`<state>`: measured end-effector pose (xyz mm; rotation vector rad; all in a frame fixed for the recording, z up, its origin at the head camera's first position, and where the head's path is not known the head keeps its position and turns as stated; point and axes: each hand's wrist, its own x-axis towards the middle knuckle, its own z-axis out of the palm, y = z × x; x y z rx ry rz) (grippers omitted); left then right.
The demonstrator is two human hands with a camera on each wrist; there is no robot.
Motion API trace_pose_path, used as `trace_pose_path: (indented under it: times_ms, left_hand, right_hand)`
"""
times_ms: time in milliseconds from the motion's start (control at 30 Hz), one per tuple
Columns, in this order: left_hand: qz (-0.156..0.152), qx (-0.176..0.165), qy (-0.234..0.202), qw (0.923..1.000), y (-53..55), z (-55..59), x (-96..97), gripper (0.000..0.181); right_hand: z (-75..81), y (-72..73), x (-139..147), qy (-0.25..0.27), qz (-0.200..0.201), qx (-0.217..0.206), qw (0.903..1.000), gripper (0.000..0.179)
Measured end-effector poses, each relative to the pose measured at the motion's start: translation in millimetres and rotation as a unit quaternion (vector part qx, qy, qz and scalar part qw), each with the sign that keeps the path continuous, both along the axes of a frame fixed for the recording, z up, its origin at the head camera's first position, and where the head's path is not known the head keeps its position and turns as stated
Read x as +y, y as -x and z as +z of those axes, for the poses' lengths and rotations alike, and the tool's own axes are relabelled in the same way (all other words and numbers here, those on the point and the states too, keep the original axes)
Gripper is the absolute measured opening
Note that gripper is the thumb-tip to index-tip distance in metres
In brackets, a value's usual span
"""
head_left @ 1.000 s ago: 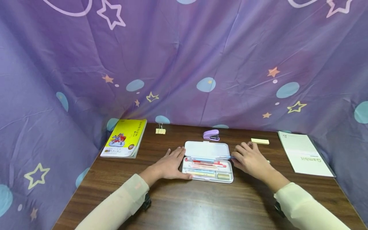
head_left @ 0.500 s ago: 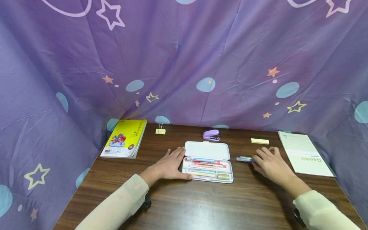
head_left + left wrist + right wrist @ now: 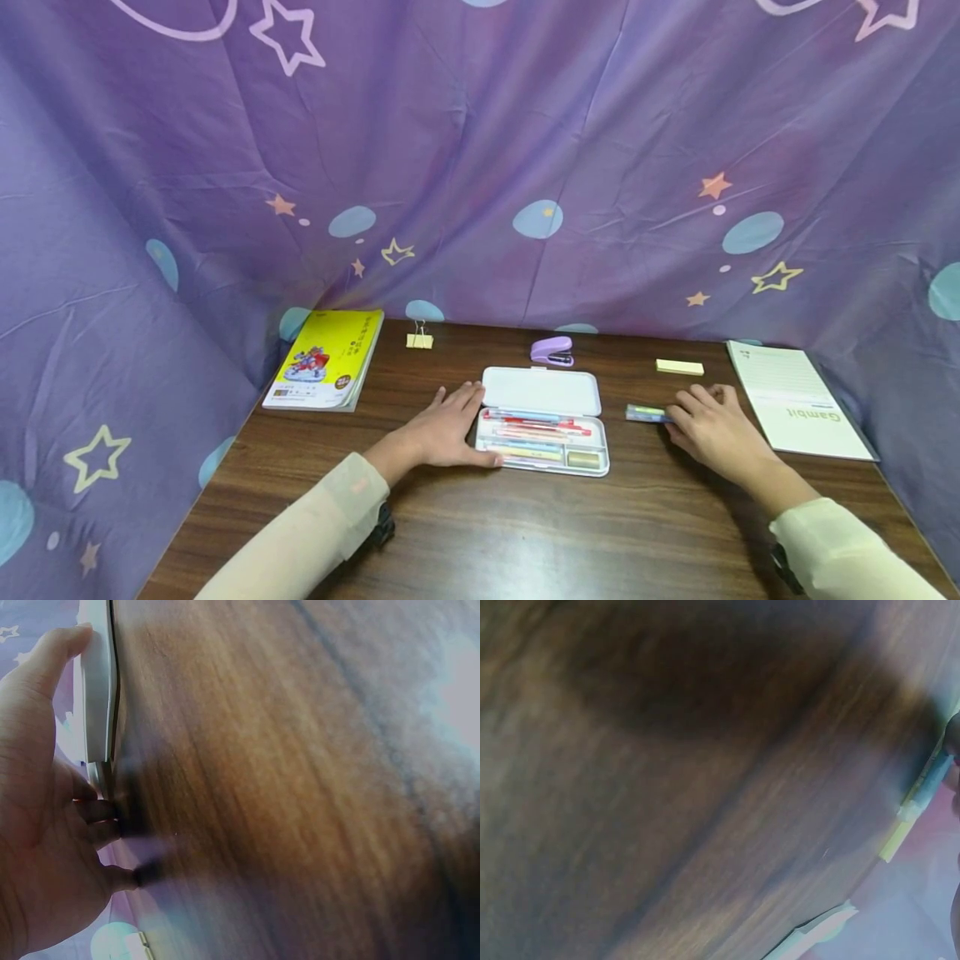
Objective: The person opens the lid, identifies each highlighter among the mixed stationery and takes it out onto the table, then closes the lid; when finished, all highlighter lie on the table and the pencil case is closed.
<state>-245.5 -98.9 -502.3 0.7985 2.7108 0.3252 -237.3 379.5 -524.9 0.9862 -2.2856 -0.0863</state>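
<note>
A white pencil case (image 3: 540, 392) lies with its lid up on the wooden table, red, blue and pale pens (image 3: 536, 431) inside and a small tan block (image 3: 583, 460) in its corner compartment. My left hand (image 3: 442, 429) rests at the case's left end, fingers spread along the side and thumb on the front corner. In the left wrist view that thumb touches the white case wall (image 3: 97, 682). Right of the case, my right hand (image 3: 708, 425) pinches bluish-green pens (image 3: 647, 413) low over the table. Only their left ends show; the fingers cover the rest.
A purple stapler (image 3: 552, 351) stands behind the case. Farther left are a binder clip with yellow paper (image 3: 419, 341) and a yellow book (image 3: 326, 358). A pale yellow sticky-note pad (image 3: 679, 367) lies beyond my right hand, with a white notepad (image 3: 798, 400) at the right.
My right hand has moved rightward from the case's right edge, carrying the bluish-green pens, and has shifted only slightly in the last half second. My left hand keeps its place.
</note>
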Motion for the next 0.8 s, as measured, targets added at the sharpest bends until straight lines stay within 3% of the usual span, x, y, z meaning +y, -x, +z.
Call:
trace_pose_path:
  times_ms: [233,467,800]
  left_hand:
    - [0.001,0.000,0.002,1.0000,-0.5,0.4,0.3,0.134]
    - [0.001,-0.001,0.001,1.0000,-0.2,0.4,0.7,0.134]
    - [0.000,-0.002,0.000,1.0000,-0.9,0.6,0.5,0.133]
  right_hand:
    - [-1.8,-0.6,3.4,-0.002,-0.012,-0.006,0.9999,0.058]
    - [-1.9,-0.7,4.8,0.001,-0.010,-0.010,0.9999,0.049]
    - [-1.7,-2.5,6.1,0.004,-0.011,-0.011,0.9999,0.063]
